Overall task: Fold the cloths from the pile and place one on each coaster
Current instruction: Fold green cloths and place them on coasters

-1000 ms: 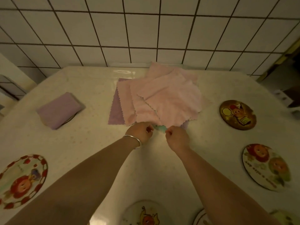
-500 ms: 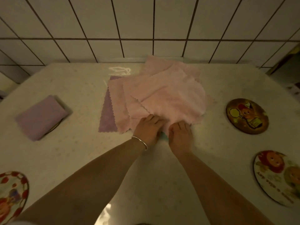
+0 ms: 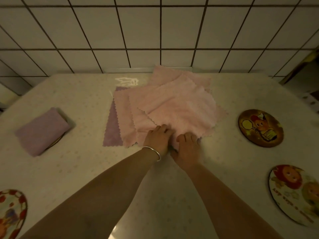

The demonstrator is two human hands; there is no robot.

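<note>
Here, from the head camera, we see a loose pile of pink fleecy cloths with pinked edges (image 3: 172, 107) fanned over a lilac one, lying toward the far edge of the pale speckled surface (image 3: 82, 166), against the tiled wall. We have both hands at the pile's near edge: our left hand (image 3: 158, 137), with a silver bangle (image 3: 152, 152) at the wrist, lies palm down with its fingers curled over the hem of the top cloth, and our right hand (image 3: 187, 144) sits just beside it, fingers spread and pressing on the same hem. Whether either actually pinches the fabric we cannot tell. We judge the hands are placed there to separate one cloth for folding. Toward the left edge a folded lilac cloth (image 3: 42, 131) already covers a coaster. Bare round picture coasters wait near the right edge (image 3: 260, 127), (image 3: 293, 195) and at the near left corner (image 3: 12, 213).
</note>
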